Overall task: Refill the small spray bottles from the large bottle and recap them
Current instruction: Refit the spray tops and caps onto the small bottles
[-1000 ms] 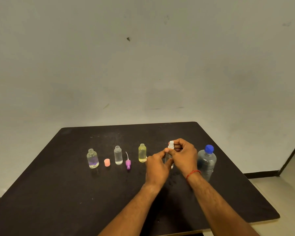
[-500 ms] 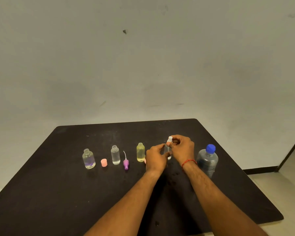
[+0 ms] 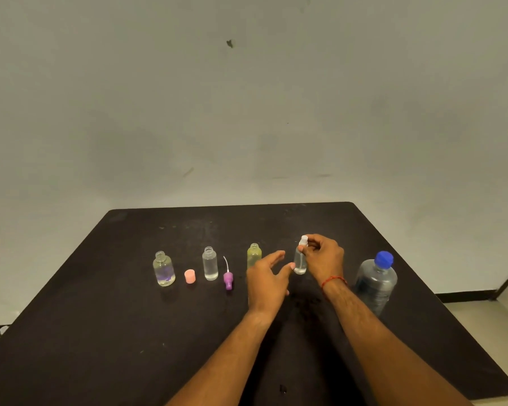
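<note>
A row of small bottles stands on the black table. At the left is an uncapped clear bottle with purple liquid at its bottom, then an uncapped clear bottle and an uncapped yellow bottle. A pink cap and a purple spray head with its tube lie between them. My right hand pinches the white spray top of a small clear bottle standing on the table. My left hand hovers just left of that bottle, fingers spread. The large blue-capped bottle stands at the right.
A plain pale wall rises behind the table. The table's right edge lies a short way beyond the large bottle, with floor and a dark baseboard past it. Small specks dot the tabletop.
My left hand has let go of the small clear bottle and opened, drifting slightly left. My right hand stays on the white spray top.
</note>
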Available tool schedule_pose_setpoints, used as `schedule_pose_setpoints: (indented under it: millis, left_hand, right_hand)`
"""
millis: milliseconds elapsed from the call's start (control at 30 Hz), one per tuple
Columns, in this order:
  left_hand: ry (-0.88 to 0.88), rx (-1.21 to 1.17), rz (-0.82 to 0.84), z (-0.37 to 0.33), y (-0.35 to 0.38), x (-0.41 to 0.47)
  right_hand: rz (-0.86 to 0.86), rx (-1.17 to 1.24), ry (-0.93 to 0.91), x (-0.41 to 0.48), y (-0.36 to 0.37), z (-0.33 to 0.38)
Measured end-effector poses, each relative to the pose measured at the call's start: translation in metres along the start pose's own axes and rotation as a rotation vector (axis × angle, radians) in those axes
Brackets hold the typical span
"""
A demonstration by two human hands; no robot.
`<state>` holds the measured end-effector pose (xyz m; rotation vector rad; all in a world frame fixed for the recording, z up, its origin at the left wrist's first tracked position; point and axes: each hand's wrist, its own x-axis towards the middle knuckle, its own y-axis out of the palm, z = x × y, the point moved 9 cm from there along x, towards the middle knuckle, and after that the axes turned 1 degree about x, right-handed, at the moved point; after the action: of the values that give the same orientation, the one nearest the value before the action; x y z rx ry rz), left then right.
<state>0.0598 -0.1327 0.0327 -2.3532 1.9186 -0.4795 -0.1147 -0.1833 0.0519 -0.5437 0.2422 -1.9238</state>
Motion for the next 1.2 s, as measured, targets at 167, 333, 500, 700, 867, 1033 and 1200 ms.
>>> schedule_pose_setpoints:
  millis: [167, 333, 500, 700, 867, 1033, 1200]
  left_hand:
    - [-0.023, -0.051, -0.081, 0.013, -0.024, -0.008]
    - [-0.043, -0.111, -0.198, 0.023, -0.051, -0.014]
    - [-0.05, -0.116, -0.298, 0.033, -0.071, -0.013]
    - [-0.054, -0.012, -0.226, 0.056, -0.06, 0.008]
    - [-0.06, 0.041, -0.139, 0.063, -0.044, 0.025]
    - [-0.07, 0.013, -0.085, 0.067, -0.035, 0.033]
    - [-0.051, 0.006, -0.099, 0.062, -0.039, 0.035]
  right_hand:
    - [-0.006, -0.022, -0.007, -0.003, -0.005, -0.005]
    - [-0.102, -0.013, -0.073, -0.016, -0.017, -0.001]
    - [-0.07, -0.03, -0.196, -0.046, -0.003, 0.019]
    - [0.123, -0.224, -0.207, -0.072, 0.05, 0.019]
    - [0.169, -0.283, -0.163, -0.07, 0.077, 0.01]
    - [0.164, -0.237, -0.108, -0.067, 0.085, -0.005]
    - [0.055, -0.152, -0.151, -0.069, 0.066, -0.002]
